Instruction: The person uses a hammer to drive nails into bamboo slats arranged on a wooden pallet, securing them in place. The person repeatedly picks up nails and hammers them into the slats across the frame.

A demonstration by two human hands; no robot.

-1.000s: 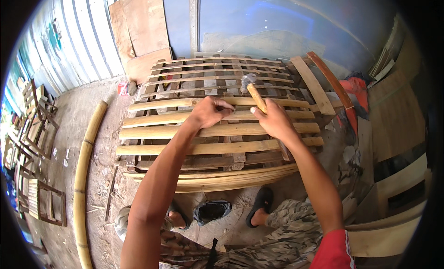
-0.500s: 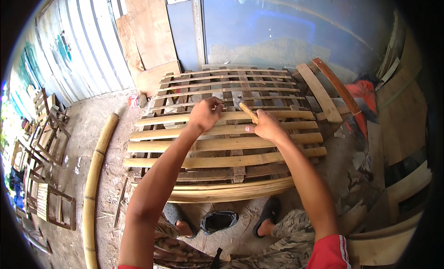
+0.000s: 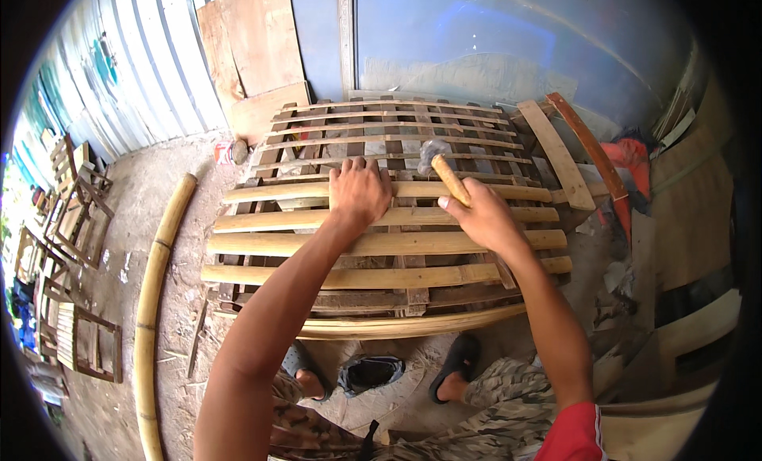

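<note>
My right hand (image 3: 486,217) is wrapped round the wooden handle of a hammer (image 3: 451,182). Its metal head, slightly blurred, points away from me above the slatted frame. To the left, my left hand (image 3: 362,193) lies over the farthest of several wide, pale bamboo slats (image 3: 278,192), its fingers curled across the far edge. The other wide slats run crosswise nearer to me. Beneath them is a dark wooden slatted frame (image 3: 417,301), with thinner strips across its far half. Whether a nail is under either hand cannot be seen.
A long bamboo pole (image 3: 152,302) lies on the ground to the left, past which stand wooden chairs (image 3: 87,342). Boards (image 3: 556,155) lean at the right of the frame. A dark bag (image 3: 371,374) sits between my feet. A blue-grey wall (image 3: 508,48) rises behind.
My left hand has come down from a raised pinch onto the farthest wide slat. My right hand has shifted slightly right with the hammer, and the view has moved a little.
</note>
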